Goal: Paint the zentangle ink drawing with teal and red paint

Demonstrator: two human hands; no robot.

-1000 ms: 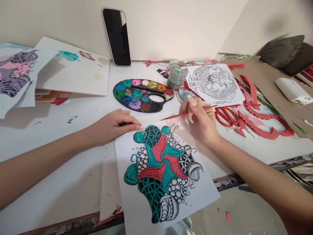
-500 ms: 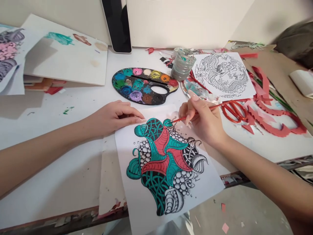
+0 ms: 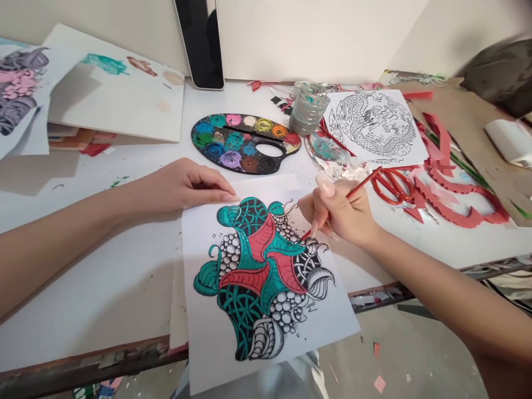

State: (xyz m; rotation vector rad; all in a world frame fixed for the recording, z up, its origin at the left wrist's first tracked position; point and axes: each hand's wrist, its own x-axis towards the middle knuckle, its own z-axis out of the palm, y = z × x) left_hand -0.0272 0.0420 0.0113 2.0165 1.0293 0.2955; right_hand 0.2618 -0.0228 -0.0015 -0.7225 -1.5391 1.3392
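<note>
Bare forearms (image 3: pixel 54 244), long tapered fingernails (image 3: pixel 325 187) (glossy ones)

Passage runs over the counter (image 3: pixel 103 310) at lower left; the patterned drawing (image 3: pixel 257 282) lies across the middle; toward the upper right, the paint palette (image 3: pixel 280 158), glass jar (image 3: pixel 307 108), dragon drawing (image 3: pixel 374 124), red scissors (image 3: pixel 390 185) and red paper cutouts (image 3: pixel 457 217) crowd the way.

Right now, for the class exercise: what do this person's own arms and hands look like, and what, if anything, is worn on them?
The left hand and right hand are bare: no sleeves, watch, rings or bracelets show on the forearms in view. The fingers end in long, tapered, glossy nails.
</note>
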